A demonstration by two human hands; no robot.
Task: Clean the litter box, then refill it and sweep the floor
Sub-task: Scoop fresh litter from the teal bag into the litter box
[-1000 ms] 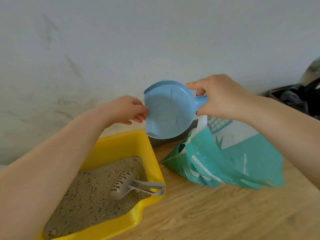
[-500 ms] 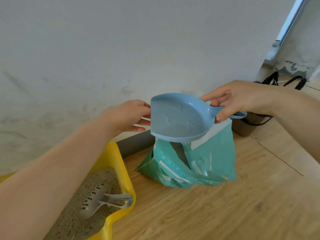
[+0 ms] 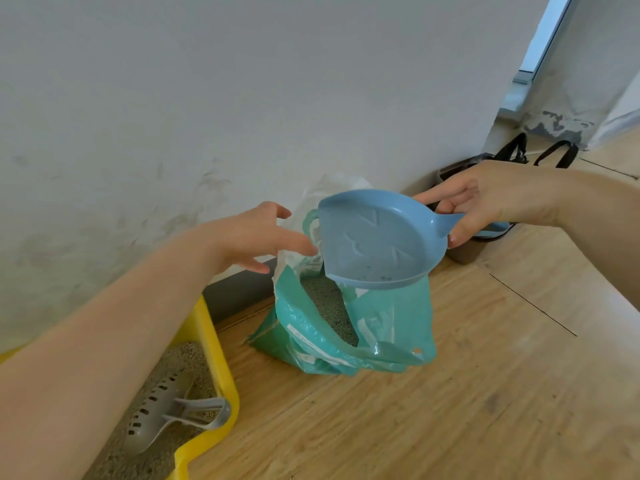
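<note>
My right hand (image 3: 485,199) grips the handle of a blue plastic dustpan (image 3: 374,244), held tilted over the open mouth of a teal litter bag (image 3: 381,327). A few specks lie in the pan, and grey litter shows inside the bag. My left hand (image 3: 259,237) hovers with its fingers spread just left of the pan, at the bag's white top edge, holding nothing. At the lower left stands the yellow litter box (image 3: 211,344), filled with sandy litter. A grey slotted scoop (image 3: 166,414) lies in it.
The bag and box stand on a wooden floor (image 3: 450,410) against a white wall (image 3: 242,98) with a dark baseboard. A brown bin (image 3: 467,251) with black bag handles sits behind my right hand. A window frame is at the top right.
My left hand has let go of the dustpan's rim and opened beside it. The pan has tipped and dropped lower over the bag's mouth. My view has shifted right.
</note>
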